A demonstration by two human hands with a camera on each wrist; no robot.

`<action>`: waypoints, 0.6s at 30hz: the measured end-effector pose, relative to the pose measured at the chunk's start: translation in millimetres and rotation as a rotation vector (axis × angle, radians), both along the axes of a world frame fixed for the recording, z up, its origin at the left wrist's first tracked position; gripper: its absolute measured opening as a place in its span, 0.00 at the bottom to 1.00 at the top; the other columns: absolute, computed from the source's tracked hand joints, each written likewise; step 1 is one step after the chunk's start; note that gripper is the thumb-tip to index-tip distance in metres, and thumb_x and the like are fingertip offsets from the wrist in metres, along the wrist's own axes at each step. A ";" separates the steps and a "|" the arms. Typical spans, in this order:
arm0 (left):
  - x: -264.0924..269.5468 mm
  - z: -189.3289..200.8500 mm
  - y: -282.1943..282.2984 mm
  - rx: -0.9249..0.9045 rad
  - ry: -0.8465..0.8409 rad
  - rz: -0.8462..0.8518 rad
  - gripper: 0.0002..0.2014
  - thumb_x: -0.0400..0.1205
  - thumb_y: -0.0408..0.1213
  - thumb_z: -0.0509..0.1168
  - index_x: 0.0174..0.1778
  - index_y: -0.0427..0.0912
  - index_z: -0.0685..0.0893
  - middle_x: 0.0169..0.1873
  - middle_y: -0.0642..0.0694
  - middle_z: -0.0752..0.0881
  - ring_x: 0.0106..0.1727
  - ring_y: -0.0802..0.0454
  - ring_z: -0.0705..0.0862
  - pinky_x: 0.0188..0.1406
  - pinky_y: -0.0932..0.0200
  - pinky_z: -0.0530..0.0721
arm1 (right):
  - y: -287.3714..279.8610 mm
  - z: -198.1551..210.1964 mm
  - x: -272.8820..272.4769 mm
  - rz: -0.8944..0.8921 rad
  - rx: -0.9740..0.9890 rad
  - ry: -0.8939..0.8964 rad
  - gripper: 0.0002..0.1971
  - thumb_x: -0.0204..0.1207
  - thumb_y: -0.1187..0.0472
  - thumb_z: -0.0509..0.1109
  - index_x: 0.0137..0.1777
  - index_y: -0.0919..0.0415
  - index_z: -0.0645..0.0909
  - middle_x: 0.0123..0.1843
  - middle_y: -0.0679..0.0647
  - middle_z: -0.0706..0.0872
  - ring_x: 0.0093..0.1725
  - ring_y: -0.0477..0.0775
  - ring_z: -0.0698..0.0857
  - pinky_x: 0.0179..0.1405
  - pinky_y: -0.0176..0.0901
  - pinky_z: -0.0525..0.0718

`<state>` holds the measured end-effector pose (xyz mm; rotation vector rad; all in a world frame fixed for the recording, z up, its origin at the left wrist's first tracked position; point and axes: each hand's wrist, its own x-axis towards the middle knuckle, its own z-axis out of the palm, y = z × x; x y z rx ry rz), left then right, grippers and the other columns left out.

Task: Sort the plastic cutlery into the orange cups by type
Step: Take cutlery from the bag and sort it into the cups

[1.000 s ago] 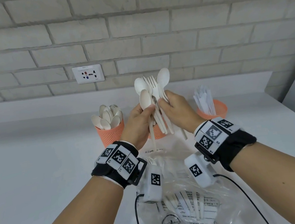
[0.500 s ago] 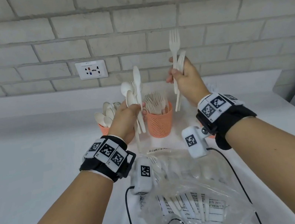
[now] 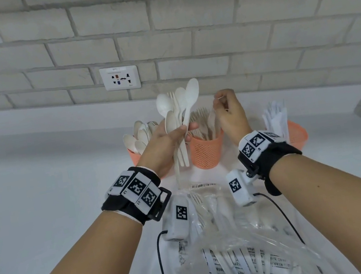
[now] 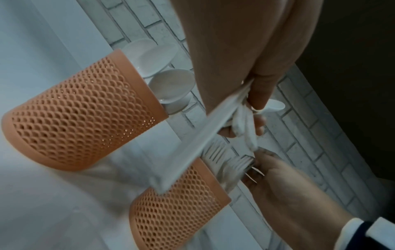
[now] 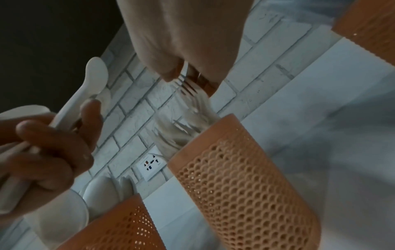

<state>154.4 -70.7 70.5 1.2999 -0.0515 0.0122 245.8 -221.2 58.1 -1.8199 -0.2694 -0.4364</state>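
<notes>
While the white counter (image 3: 43, 207) stretches off to the left, the leftmost orange cup (image 3: 133, 155) stands near the wall with white spoon bowls (image 3: 137, 135) crowding out of its top; the left wrist view shows its mesh side (image 4: 85, 108) close up. Just right of it the left hand (image 3: 164, 144) is raised, fingers and thumb curled round a mixed bundle of cutlery (image 3: 177, 118), mostly spoons with a fork among them, bowls up and handles hanging below the fist. Next comes the middle orange cup (image 3: 207, 152), packed with forks (image 3: 203, 121) standing tines up. Over its right rim the right hand (image 3: 230, 114) hangs with fingertips drawn together at the fork tips; the right wrist view is blurred there, so whether it pinches a fork or has let go cannot be told. Farthest right, a third orange cup (image 3: 297, 134) holds white knives (image 3: 275, 118). Nearer the person, between the forearms, a clear plastic bag (image 3: 240, 246) lies on the counter with more cutlery inside
</notes>
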 end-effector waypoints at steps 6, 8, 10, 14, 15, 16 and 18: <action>4.5 -1.0 -5.0 0.015 0.016 -0.002 0.16 0.86 0.29 0.55 0.70 0.34 0.71 0.47 0.43 0.86 0.30 0.56 0.78 0.28 0.65 0.80 | -5.1 -11.6 4.0 -0.037 -0.501 -0.034 0.10 0.78 0.69 0.60 0.50 0.69 0.84 0.57 0.65 0.80 0.60 0.64 0.73 0.54 0.38 0.65; 5.6 -3.6 -5.3 0.045 0.004 0.007 0.16 0.86 0.30 0.56 0.71 0.34 0.71 0.46 0.43 0.86 0.29 0.58 0.79 0.29 0.65 0.80 | -5.1 1.5 -2.1 -0.097 -0.395 -0.199 0.09 0.77 0.69 0.62 0.50 0.69 0.83 0.54 0.65 0.80 0.56 0.62 0.76 0.53 0.39 0.69; 5.6 -8.2 -6.1 0.055 0.001 0.031 0.17 0.86 0.31 0.56 0.71 0.34 0.71 0.45 0.43 0.86 0.29 0.59 0.81 0.30 0.65 0.81 | -2.0 21.0 -14.3 -0.134 -0.244 -0.398 0.07 0.74 0.69 0.64 0.48 0.70 0.81 0.48 0.62 0.80 0.49 0.56 0.77 0.49 0.39 0.74; 5.9 -13.8 -9.6 -0.026 0.022 0.103 0.18 0.87 0.36 0.56 0.71 0.32 0.71 0.41 0.40 0.85 0.28 0.57 0.81 0.29 0.65 0.82 | 7.8 43.7 -40.2 0.088 -0.164 -0.461 0.03 0.70 0.69 0.68 0.43 0.67 0.80 0.41 0.46 0.75 0.38 0.41 0.75 0.38 0.28 0.74; 6.1 -12.5 -10.7 -0.029 0.018 0.113 0.18 0.87 0.37 0.55 0.70 0.32 0.72 0.40 0.41 0.85 0.29 0.57 0.82 0.30 0.65 0.82 | 10.8 43.7 -44.0 0.164 -0.214 -0.407 0.02 0.71 0.69 0.69 0.42 0.68 0.81 0.39 0.46 0.76 0.36 0.38 0.75 0.36 0.27 0.74; 6.6 -12.3 -11.5 -0.025 0.014 0.120 0.18 0.87 0.37 0.55 0.70 0.32 0.73 0.39 0.42 0.86 0.30 0.57 0.82 0.30 0.65 0.82 | 14.5 40.7 -45.8 0.216 -0.289 -0.336 0.03 0.71 0.69 0.69 0.42 0.68 0.83 0.39 0.47 0.77 0.33 0.38 0.76 0.35 0.26 0.75; 4.3 -8.7 -13.8 0.007 -0.004 0.115 0.16 0.87 0.36 0.54 0.67 0.31 0.76 0.35 0.48 0.87 0.31 0.59 0.85 0.31 0.67 0.82 | 20.8 33.2 -48.2 0.235 -0.404 -0.215 0.05 0.74 0.68 0.68 0.47 0.68 0.84 0.41 0.52 0.79 0.33 0.41 0.78 0.39 0.28 0.79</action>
